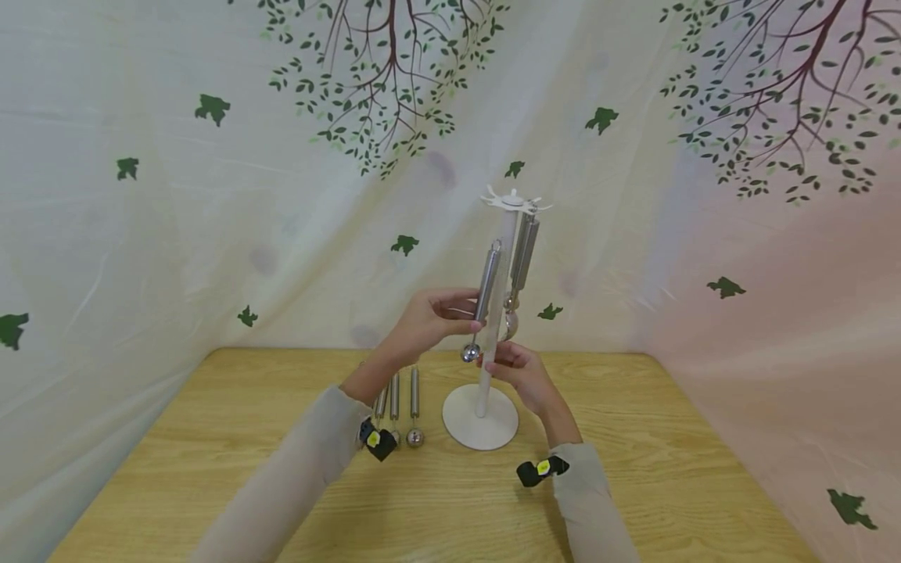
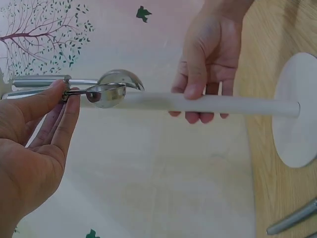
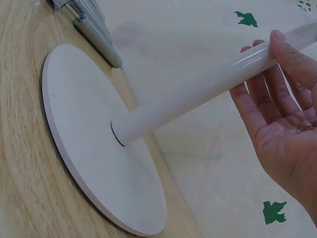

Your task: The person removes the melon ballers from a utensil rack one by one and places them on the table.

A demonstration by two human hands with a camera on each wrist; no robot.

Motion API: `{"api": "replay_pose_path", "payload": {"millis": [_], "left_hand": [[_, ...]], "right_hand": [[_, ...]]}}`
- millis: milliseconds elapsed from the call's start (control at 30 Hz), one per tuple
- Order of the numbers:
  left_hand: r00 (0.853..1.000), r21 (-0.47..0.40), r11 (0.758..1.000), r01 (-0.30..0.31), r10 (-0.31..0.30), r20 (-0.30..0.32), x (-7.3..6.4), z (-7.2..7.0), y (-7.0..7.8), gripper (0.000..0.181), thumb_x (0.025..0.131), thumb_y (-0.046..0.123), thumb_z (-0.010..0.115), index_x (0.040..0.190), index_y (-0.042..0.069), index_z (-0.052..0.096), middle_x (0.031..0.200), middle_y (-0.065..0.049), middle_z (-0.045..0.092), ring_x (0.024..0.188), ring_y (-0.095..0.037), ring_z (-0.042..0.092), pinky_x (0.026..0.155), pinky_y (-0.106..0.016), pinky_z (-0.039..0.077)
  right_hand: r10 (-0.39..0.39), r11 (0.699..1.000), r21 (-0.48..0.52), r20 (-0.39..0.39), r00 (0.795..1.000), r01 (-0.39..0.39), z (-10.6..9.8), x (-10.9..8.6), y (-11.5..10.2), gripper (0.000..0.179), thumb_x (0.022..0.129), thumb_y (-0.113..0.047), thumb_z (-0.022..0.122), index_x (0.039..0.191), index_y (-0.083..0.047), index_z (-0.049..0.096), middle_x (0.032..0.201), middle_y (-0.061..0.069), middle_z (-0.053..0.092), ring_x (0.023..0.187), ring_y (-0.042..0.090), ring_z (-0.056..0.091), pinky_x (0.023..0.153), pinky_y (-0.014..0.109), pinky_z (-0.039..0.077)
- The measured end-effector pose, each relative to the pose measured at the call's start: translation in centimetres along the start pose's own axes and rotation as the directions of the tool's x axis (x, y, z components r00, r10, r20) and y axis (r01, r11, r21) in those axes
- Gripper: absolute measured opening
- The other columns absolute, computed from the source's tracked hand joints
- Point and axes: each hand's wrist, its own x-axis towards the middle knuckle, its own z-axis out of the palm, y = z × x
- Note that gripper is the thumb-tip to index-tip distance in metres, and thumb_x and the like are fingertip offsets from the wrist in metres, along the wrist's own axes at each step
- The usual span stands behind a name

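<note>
My left hand [image 1: 432, 324] pinches a small metal scoop [image 1: 487, 281] near the lower end of its handle. The scoop hangs bowl down just left of a white stand [image 1: 486, 391], its top loop below the hooked rack [image 1: 512, 202]. In the left wrist view, thumb and fingertips hold the neck beside the round bowl [image 2: 106, 95]. My right hand [image 1: 524, 375] grips the stand's pole low down, thumb on one side and fingers behind. From the rack hang overlapping metal utensils [image 1: 524, 254] with a larger bowl [image 2: 120, 78]; their number is unclear.
Several more metal scoops [image 1: 414, 395] lie on the wooden table [image 1: 281, 469], left of the stand's round base [image 1: 481, 430], partly behind the left wrist. A pale curtain [image 1: 317, 234] with printed leaves and branches hangs behind the table's far edge.
</note>
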Motion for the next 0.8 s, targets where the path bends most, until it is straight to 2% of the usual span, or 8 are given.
{"api": "replay_pose_path", "payload": {"millis": [133, 367, 600, 800], "left_hand": [[0.999, 0.012, 0.999, 0.036, -0.036, -0.026, -1.2, -1.9, -1.2, 0.049, 0.089, -0.002, 0.075, 0.136, 0.001, 0.062, 0.118, -0.022, 0.073, 0.108, -0.03, 0.074, 0.097, -0.039, 0.06], [0.993, 0.047, 0.994, 0.1, -0.097, -0.074, -3.6, -5.6, -3.2, 0.051, 0.089, -0.002, 0.075, 0.138, -0.002, 0.059, 0.12, -0.024, 0.072, 0.105, -0.026, 0.075, 0.096, -0.038, 0.06], [0.976, 0.065, 0.98, 0.188, -0.179, -0.121, -6.3, -9.0, -5.4, 0.055, 0.091, 0.0, 0.073, 0.142, -0.005, 0.054, 0.125, -0.027, 0.068, 0.104, -0.023, 0.075, 0.094, -0.035, 0.061], [0.959, 0.111, 0.963, 0.247, -0.226, -0.172, -8.5, -11.5, -7.0, 0.057, 0.092, 0.001, 0.073, 0.144, -0.006, 0.051, 0.13, -0.029, 0.064, 0.103, -0.013, 0.072, 0.091, -0.026, 0.06]], "right_hand": [[0.008, 1.0, -0.003, -0.007, 1.0, -0.008, 0.2, 0.0, -0.1, 0.027, 0.095, -0.002, 0.068, 0.122, -0.001, 0.065, 0.108, -0.003, 0.077, 0.104, 0.014, 0.071, 0.094, 0.028, 0.059], [0.016, 1.0, -0.015, -0.021, 1.0, -0.016, 0.3, -0.1, -0.4, 0.043, 0.094, -0.001, 0.069, 0.129, 0.017, 0.051, 0.112, 0.005, 0.076, 0.106, 0.017, 0.071, 0.096, 0.03, 0.059], [0.016, 1.0, -0.016, -0.014, 1.0, -0.016, 0.3, -0.1, -0.4, 0.042, 0.094, -0.001, 0.069, 0.129, 0.016, 0.052, 0.108, -0.002, 0.076, 0.106, 0.016, 0.071, 0.096, 0.029, 0.059], [0.019, 1.0, -0.008, -0.009, 1.0, -0.019, 0.3, -0.1, -0.4, 0.05, 0.094, -0.004, 0.07, 0.131, 0.02, 0.047, 0.108, -0.003, 0.076, 0.106, 0.014, 0.071, 0.097, 0.03, 0.059]]}}
